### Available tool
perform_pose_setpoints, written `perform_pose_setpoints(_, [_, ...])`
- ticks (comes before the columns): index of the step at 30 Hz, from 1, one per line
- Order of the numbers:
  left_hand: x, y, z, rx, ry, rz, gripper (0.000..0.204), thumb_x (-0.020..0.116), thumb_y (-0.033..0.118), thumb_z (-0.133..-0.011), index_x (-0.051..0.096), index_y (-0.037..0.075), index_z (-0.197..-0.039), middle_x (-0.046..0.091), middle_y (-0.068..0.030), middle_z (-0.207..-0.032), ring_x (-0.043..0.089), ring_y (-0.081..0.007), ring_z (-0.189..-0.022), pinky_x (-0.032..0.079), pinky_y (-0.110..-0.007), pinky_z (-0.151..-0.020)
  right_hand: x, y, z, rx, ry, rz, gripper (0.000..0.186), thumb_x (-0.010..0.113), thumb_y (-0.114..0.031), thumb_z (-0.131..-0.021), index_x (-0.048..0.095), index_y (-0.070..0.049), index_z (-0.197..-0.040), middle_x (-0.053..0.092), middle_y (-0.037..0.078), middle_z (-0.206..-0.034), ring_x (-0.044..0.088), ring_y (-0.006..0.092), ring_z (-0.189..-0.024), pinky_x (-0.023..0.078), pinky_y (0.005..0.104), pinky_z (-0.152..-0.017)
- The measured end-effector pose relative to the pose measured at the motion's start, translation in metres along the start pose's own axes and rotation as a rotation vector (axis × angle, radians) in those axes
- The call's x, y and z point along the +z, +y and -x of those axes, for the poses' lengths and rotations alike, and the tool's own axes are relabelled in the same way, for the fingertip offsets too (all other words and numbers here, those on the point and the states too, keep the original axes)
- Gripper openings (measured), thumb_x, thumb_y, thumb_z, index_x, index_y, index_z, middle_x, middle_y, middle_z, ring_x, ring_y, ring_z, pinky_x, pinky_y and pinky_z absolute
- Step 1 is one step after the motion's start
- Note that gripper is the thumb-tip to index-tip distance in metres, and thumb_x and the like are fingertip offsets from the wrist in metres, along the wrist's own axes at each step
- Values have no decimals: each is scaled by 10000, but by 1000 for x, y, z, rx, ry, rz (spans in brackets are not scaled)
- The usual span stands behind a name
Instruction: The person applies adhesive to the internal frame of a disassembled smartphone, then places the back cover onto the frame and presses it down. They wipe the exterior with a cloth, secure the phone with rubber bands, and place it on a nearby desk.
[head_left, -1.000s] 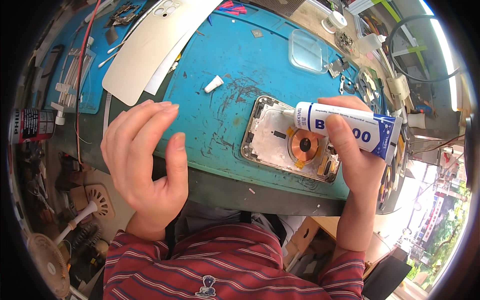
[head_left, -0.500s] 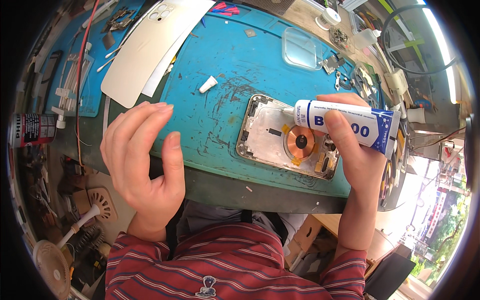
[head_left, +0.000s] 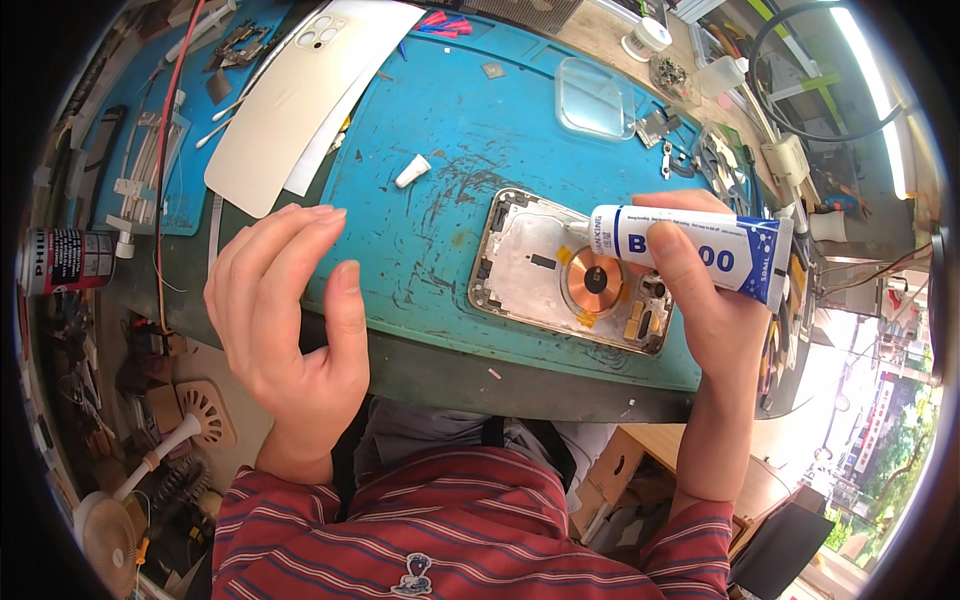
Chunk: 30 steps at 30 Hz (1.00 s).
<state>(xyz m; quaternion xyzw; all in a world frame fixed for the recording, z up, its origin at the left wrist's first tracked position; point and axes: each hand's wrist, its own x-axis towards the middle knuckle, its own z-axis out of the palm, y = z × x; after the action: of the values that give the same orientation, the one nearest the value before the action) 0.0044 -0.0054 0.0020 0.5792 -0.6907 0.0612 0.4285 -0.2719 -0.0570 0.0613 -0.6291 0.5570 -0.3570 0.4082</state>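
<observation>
My right hand (head_left: 690, 290) grips a white tube (head_left: 690, 250) with blue lettering, thumb pressed on its side. The white nozzle (head_left: 580, 230) points left over an opened phone housing (head_left: 520, 270), which has a round copper coil (head_left: 595, 278) and lies on the blue mat (head_left: 420, 250). Whether the nozzle touches the housing I cannot tell. My left hand (head_left: 285, 320) hovers at the mat's front left, fingers loosely bent and apart, empty. A small white cap (head_left: 412, 170) lies behind and left of the housing.
A cream phone back panel (head_left: 270, 120) with cotton swabs lies at back left. A clear plastic box (head_left: 593, 97) and small metal parts (head_left: 655, 130) are at back right. A second mat (head_left: 175, 200) with a jig and a spray can (head_left: 70, 262) are at left.
The whole view has shifted slightly, the bench items appearing a little up and left. The tube in my right hand has moved slightly right relative to the housing. My left hand stays open.
</observation>
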Motion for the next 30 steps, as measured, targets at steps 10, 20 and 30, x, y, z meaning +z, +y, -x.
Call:
perform_pose_setpoints(10, [0,0,0,-1,-2,0,281,695,27,-860,689,52,-1139,698,-80,-1126,636,-286,-1078,430,-400,-980,3,-2,3,-27,9,-58,203,727,-141,-952,722,6,-1091,712,48,-941,671,81,-806,518,216,-681])
perform_pose_setpoints(20, [1,-2,0,5,3,1,273,690,34,-863,690,56,-1135,699,-79,-1123,639,-286,-1073,434,-405,-977,6,-6,1,-56,-36,13,232,708,-164,-951,728,25,-1083,705,92,-1012,686,144,-846,538,250,-727])
perform_pose_setpoints(30, [-3,1,0,-5,-47,15,276,645,-42,-883,677,-6,-1155,696,-126,-1171,629,-298,-1125,475,-394,-990,14,-7,-2,-80,-24,3,186,754,-132,-923,743,-3,-1056,704,55,-943,658,81,-757,516,215,-641])
